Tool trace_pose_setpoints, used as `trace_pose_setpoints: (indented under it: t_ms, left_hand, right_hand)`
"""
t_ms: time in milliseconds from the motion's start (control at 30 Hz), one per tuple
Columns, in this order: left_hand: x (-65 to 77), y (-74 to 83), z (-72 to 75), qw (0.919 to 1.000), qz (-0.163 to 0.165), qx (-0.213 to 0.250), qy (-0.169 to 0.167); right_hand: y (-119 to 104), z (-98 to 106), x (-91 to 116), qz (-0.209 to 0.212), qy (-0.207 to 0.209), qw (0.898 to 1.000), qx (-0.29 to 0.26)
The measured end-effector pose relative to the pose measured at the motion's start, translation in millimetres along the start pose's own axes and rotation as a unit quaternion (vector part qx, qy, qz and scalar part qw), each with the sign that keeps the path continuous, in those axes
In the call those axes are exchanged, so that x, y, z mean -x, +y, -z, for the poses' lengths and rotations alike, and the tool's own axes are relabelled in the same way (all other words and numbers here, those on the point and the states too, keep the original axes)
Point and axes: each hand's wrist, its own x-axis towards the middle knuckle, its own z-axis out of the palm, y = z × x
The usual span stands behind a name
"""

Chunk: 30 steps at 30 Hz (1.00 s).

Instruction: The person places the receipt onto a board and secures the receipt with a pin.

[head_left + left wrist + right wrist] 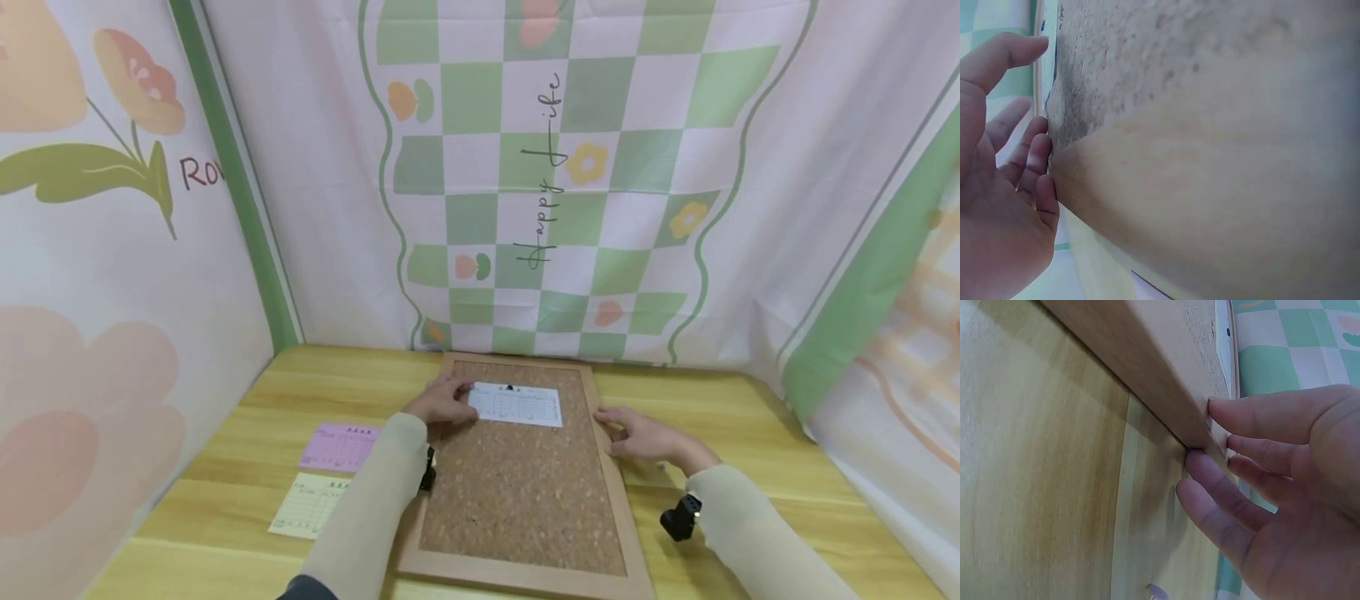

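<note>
A cork board (pixel 525 492) in a wooden frame lies on the table. On its upper part rests a white printed slip (pixel 517 405), with a small black pin (pixel 510 387) at its top edge. My left hand (pixel 444 402) lies over the board's left frame, thumb and a finger at the slip's left edge. In the left wrist view, its lower fingers (pixel 1040 153) touch the frame and the thumb stands apart from them. My right hand (pixel 641 435) rests its fingertips against the frame's right side. The right wrist view shows the thumb (pixel 1260 415) touching the frame's edge.
A pink slip (pixel 337 446) and a yellow slip (pixel 307 504) lie left of the board, partly hidden by my left sleeve. A small purple-topped object (pixel 1159 590) is on the table by my right hand. A patterned curtain (pixel 540 167) hangs behind.
</note>
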Motion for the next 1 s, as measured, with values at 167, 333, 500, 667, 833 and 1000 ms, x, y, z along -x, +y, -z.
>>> trace_pose_setpoints:
  t_ms: [167,333,500,667,833,1000]
  left_hand:
    - [5.4,2.3,4.0,0.9993,-0.023,0.027,-0.006]
    - [8.1,2.8,8.6,0.9975,-0.053,0.046,-0.011]
    - [9.2,-2.2,12.4,0.9940,-0.071,0.078,-0.029]
    - [16.0,-2.4,18.5,0.9916,-0.090,0.084,-0.039]
    - [24.3,-1.6,25.1,0.9916,-0.108,0.063,-0.032]
    - [31.6,-6.9,31.5,0.9893,-0.124,0.066,-0.039]
  right_hand:
    - [0,0,0,0.003,-0.003,1.000,-0.002]
    - [-1,1,0,0.006,-0.004,1.000,-0.002]
    - [-3,1,1,-0.003,-0.005,1.000,-0.002]
    - [-2,1,2,0.002,-0.006,1.000,0.000]
    - [-1,1,1,0.007,-0.006,1.000,0.006]
    - [-1,0,1,0.007,-0.004,1.000,0.005]
